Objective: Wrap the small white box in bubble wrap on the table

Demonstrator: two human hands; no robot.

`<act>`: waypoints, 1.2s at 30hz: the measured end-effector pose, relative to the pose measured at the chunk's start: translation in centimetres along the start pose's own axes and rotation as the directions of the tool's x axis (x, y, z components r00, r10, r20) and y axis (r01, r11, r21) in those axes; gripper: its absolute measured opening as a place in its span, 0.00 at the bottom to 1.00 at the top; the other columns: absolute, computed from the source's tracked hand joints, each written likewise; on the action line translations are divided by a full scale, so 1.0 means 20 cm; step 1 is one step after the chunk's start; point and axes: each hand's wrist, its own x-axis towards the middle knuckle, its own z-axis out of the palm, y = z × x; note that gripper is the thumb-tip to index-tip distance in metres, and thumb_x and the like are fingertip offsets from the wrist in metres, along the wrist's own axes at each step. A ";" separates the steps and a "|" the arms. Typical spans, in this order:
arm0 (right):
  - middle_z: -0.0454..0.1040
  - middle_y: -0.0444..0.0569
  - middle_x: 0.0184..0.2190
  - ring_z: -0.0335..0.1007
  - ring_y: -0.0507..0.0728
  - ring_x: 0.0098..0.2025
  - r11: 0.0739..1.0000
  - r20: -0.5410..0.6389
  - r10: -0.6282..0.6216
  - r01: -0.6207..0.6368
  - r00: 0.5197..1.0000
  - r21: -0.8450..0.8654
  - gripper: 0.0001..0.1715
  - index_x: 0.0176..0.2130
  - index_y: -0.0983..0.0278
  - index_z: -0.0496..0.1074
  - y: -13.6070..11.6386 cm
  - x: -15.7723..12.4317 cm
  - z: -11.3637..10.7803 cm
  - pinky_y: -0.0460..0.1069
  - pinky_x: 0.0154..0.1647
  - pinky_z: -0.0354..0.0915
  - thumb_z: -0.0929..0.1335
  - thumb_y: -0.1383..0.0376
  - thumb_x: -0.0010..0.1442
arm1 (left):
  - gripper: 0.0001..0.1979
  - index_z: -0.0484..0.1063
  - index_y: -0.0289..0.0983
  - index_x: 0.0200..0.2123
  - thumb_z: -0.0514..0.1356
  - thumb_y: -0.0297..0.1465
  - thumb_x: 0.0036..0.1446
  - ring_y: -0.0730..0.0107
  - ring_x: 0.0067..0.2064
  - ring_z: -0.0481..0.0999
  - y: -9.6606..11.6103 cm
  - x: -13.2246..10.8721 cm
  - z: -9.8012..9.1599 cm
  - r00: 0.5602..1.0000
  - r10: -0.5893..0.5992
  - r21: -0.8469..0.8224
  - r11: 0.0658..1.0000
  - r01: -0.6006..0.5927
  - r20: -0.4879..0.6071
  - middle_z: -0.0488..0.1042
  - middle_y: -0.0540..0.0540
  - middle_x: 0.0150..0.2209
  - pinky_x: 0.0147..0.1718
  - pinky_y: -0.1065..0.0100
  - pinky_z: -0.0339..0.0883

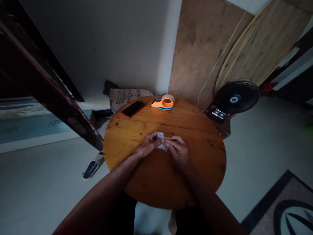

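Over the middle of a round wooden table (137, 127), my two hands meet at a small, pale, crinkled packet (161, 146) that looks like clear plastic. My left hand (149, 143) grips its left side, the thumb lying across the front. From the other side, my right hand (179, 149) has its fingers closed at the packet's right edge. What lies inside the packet is too small to make out. Farther back on the table stands an orange and blue tape dispenser (163, 103) with a roll of tape.
A red-edged phone (133, 108) lies at the table's back left. Behind it is a printed sack (127, 95) against the wall. A black round appliance (233, 99) stands beyond the table's right side. On the floor at left lies a slipper (91, 168).
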 end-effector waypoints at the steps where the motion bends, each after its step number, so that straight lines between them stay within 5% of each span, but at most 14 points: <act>1: 0.74 0.49 0.39 0.69 0.56 0.42 0.998 -0.010 -0.027 0.026 1.000 -0.051 0.12 0.43 0.55 0.79 0.00 0.00 0.00 0.53 0.44 0.62 0.66 0.61 0.62 | 0.21 0.70 0.34 0.39 0.69 0.41 0.46 0.71 0.35 0.71 0.00 0.00 0.00 1.000 -0.003 -0.012 1.000 0.003 -0.009 0.73 0.47 0.34 0.38 0.69 0.64; 14: 0.75 0.49 0.42 0.65 0.57 0.43 0.911 0.029 -0.157 0.156 0.987 -0.381 0.14 0.47 0.57 0.75 -0.08 0.01 0.00 0.53 0.41 0.55 0.64 0.65 0.64 | 0.21 0.72 0.35 0.38 0.72 0.37 0.41 0.72 0.35 0.72 0.01 0.01 0.03 0.994 -0.026 -0.236 0.972 0.000 -0.104 0.75 0.48 0.35 0.37 0.70 0.64; 23: 0.64 0.57 0.59 0.58 0.65 0.58 0.806 0.084 -0.199 0.212 0.976 -0.553 0.23 0.55 0.58 0.68 -0.10 0.00 0.02 0.58 0.50 0.55 0.65 0.56 0.62 | 0.17 0.74 0.35 0.37 0.71 0.34 0.43 0.74 0.35 0.73 0.05 0.00 0.03 0.992 -0.065 -0.398 0.917 0.016 -0.111 0.75 0.49 0.35 0.39 0.71 0.64; 36: 0.63 0.56 0.59 0.58 0.62 0.59 0.800 0.096 -0.174 0.198 0.980 -0.567 0.19 0.54 0.56 0.69 -0.09 0.00 0.00 0.56 0.53 0.55 0.65 0.62 0.64 | 0.16 0.72 0.36 0.38 0.68 0.37 0.48 0.72 0.37 0.71 0.03 0.01 0.03 0.995 -0.096 -0.385 0.919 0.089 0.001 0.72 0.49 0.36 0.38 0.71 0.62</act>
